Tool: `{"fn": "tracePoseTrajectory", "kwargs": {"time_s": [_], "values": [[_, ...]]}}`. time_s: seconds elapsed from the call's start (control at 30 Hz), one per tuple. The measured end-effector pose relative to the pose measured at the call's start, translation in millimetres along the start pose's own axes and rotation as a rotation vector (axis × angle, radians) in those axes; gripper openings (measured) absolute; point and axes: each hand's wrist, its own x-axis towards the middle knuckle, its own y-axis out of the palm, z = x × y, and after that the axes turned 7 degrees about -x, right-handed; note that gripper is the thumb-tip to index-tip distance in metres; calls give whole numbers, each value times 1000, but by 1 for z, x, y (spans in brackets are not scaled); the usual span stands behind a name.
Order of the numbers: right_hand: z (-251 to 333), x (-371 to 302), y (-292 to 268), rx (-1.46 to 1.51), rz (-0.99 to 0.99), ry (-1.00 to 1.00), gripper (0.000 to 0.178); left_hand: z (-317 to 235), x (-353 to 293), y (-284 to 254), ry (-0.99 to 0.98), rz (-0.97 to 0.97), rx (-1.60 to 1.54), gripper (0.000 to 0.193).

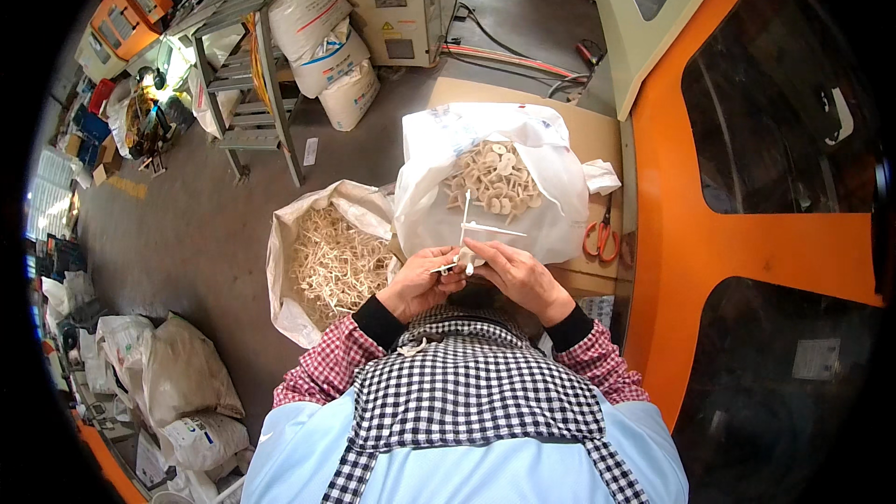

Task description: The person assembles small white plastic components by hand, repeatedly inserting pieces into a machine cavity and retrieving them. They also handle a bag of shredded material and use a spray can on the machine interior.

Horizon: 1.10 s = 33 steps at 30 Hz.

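Both my hands meet in front of my chest, over the near edge of a white plastic bag [425, 201]. A thin white branched plastic piece [493, 229], looking like a moulding sprue, rises from between them. My right hand [518, 278] pinches it near its lower end with thumb and fingers. My left hand [420, 287] is closed by the same spot, with a small light-and-dark end sticking out of its fingers; what this belongs to is hidden. Inside the white bag lies a heap of beige disc-shaped plastic parts [495, 177], some showing stems.
An open woven sack [282, 257] of thin cream plastic scraps [338, 261] stands left of the bag. Orange-handled pliers [602, 241] lie on cardboard [597, 131] to the right, beside an orange machine [747, 247]. Stuffed sacks [327, 51] and a metal step stand [252, 140] are farther back.
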Motion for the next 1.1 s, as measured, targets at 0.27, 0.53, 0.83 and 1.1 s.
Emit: {"fn": "tracePoseTrajectory", "kwargs": {"time_s": [0.27,0.53,0.83,1.1], "values": [[-15,0,32,670,-28,624,18,11,19,-7,539,-199,434,15],[-90,34,54,799,-59,1162,42,14,29,-4,1049,-506,987,9],[-20,19,55,928,143,587,30,12,23,1,994,-534,760,13],[-12,10,54,111,26,223,21,14,2,-5,1091,-559,1087,3]]}}
